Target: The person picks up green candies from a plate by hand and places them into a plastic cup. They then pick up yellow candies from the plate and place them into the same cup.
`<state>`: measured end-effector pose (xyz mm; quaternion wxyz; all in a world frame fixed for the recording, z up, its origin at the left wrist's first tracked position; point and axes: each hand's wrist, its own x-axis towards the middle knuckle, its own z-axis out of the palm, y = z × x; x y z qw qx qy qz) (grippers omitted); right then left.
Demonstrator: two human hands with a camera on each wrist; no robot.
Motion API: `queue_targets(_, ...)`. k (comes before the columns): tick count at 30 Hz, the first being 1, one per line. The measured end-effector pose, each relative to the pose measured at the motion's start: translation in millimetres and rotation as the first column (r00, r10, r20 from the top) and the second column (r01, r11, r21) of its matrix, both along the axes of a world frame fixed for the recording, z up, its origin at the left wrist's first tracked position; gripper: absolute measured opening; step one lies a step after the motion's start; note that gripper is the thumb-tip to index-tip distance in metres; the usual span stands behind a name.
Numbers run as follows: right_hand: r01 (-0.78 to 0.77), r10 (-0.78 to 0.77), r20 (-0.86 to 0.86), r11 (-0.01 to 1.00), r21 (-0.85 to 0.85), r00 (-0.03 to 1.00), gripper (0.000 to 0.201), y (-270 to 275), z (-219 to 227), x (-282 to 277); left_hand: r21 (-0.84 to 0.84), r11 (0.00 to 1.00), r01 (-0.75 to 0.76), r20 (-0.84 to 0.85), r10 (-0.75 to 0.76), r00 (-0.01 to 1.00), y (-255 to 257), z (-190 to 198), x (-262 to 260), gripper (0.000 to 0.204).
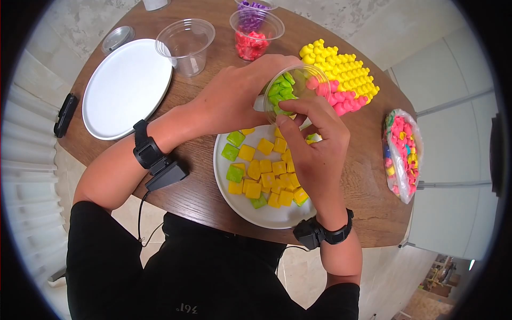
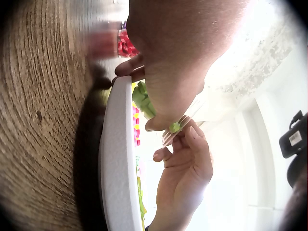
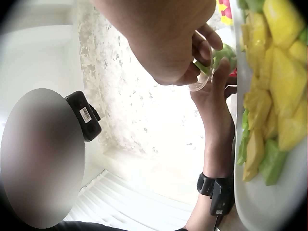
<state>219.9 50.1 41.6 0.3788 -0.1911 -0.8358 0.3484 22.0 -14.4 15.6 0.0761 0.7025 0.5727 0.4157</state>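
Hands hold one cup, one piece.

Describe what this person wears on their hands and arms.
The left hand and right hand are ungloved. Each wrist has a black strap bearing a boxy black device, the left device and right device, with thin dark cables. The sleeves are short and black.

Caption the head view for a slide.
Two hands at a clear cup of green pieces above a plate of yellow and green squares.
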Motion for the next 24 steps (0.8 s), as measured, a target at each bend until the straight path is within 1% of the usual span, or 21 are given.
queue_targets(24,0.004,-0.004,-0.003,1.0,0.008,1.0,0.015,0.4,-1.1,-0.7,-0.015,1.0,-0.013,-0.01,0.013,1.0,0.0,-0.5,-0.5,0.093)
